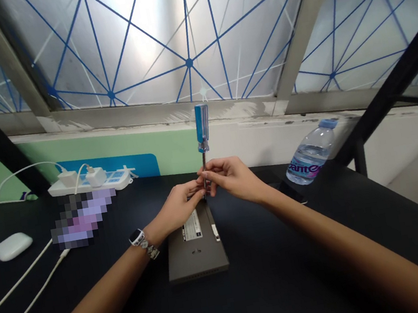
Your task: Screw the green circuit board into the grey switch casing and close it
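Observation:
A screwdriver [202,128] with a clear blue-striped handle stands almost upright, tip down, over the far part of a flat grey box-shaped device [185,264]. My right hand [232,176] pinches its metal shaft between thumb and fingers, below the handle. Close beside it, my left hand [185,203] has thumb and fingers closed about the lower shaft, over the device's far end. Fingers hide the screwdriver's tip and whatever it touches. The device lies on the black table with a white label [192,227] and a small white sticker [216,233] facing up.
A water bottle [310,153] lies tilted at the right, near a dark phone-like object [293,193]. At the back left is a white power strip [117,180] with plugged-in chargers. White cables and a white earbud case [13,246] lie left. Windows rise behind the table [278,284].

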Action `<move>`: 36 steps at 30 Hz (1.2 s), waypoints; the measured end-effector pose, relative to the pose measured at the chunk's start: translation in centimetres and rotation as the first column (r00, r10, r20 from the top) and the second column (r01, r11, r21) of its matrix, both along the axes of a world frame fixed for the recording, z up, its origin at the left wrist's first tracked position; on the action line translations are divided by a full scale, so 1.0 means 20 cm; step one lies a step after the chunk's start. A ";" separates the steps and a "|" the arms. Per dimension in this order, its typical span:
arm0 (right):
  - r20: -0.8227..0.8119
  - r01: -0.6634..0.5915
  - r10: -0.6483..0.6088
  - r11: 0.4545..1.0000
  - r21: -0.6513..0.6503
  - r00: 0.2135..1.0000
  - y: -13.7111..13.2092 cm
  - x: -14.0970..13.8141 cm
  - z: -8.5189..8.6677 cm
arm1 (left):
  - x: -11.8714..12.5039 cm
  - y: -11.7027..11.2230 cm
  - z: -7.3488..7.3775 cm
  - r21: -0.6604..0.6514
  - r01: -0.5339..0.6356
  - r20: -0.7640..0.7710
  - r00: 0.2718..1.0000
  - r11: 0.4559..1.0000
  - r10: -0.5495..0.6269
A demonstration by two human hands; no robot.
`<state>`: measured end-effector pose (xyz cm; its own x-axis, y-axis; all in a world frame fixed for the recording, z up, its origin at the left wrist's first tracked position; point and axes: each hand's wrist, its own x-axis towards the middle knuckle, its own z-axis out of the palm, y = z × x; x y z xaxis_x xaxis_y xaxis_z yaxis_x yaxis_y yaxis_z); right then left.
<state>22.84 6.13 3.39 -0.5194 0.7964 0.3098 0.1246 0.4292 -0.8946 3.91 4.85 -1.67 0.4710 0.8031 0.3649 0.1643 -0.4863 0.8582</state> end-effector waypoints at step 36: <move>-0.050 -0.074 0.068 0.989 -0.125 0.996 -0.02 -0.02 -0.01 | -0.02 0.01 -0.04 -0.007 -0.002 -0.045 0.999 1.000 0.001</move>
<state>22.35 5.71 3.23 -0.5641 0.7921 0.2334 0.0560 0.3187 -0.9462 3.60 5.06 -2.37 0.4855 0.8064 0.3375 0.2037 -0.4798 0.8534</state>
